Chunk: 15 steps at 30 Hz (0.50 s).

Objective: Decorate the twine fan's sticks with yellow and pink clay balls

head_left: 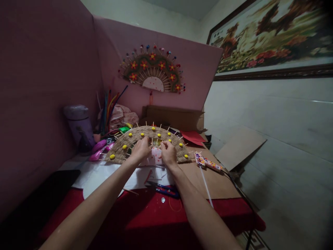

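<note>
A half-round fan (152,131) wrapped in brown twine stands in front of me, dotted with yellow oval pieces and thin wooden sticks jutting past its outer rim. At its bottom middle is a small white half-disc (155,157) with reddish spots. My left hand (141,150) is closed at the fan's inner edge, fingertips at the thin inner sticks. Just right of it, my right hand (168,152) pinches close to those same sticks; what lies between its fingertips is hidden or too small to name.
Blue-handled scissors (166,190) lie below the hands on the red cloth (145,215). A flower-patterned glue gun (206,161) rests on cardboard (215,184) at right, beside a pale stick (206,185). Left stands a purple bottle (80,128). A decorated fan (153,71) hangs behind.
</note>
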Each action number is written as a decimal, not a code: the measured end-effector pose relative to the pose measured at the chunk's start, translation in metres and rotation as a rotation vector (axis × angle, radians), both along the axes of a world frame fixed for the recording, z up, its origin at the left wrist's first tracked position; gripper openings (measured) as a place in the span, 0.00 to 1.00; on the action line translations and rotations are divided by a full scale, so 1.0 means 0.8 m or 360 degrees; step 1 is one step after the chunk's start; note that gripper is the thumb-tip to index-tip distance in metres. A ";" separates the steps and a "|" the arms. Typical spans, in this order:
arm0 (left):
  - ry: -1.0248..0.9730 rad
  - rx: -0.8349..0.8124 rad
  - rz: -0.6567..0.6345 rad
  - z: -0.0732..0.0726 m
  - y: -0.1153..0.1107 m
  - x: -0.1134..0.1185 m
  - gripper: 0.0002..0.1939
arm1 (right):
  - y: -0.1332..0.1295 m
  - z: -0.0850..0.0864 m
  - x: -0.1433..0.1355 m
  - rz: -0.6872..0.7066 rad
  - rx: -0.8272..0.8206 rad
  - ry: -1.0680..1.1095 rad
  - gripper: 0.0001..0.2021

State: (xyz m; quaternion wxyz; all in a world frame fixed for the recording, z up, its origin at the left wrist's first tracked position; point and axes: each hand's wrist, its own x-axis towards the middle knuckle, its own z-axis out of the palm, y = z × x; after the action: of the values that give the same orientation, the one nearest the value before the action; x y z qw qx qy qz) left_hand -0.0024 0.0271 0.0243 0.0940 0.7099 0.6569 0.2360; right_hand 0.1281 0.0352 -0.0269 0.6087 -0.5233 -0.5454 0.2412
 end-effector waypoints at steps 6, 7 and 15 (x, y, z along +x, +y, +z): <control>-0.0211 0.0410 0.0018 0.009 -0.003 0.006 0.17 | -0.012 0.023 0.001 -0.0068 0.0084 0.0055 0.13; -0.0247 0.0513 0.0020 0.011 -0.003 0.007 0.17 | -0.014 0.026 0.001 -0.0071 0.0136 0.0056 0.13; -0.0473 0.0936 0.0061 0.020 0.009 0.009 0.10 | -0.013 0.057 0.007 -0.0040 0.0418 -0.0178 0.13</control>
State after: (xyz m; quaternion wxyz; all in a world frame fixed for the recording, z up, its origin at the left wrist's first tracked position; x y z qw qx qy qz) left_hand 0.0045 0.0346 0.0406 -0.0247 0.6519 0.5529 0.5183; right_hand 0.1340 0.0248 0.0187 0.6436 -0.4585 -0.5987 0.1307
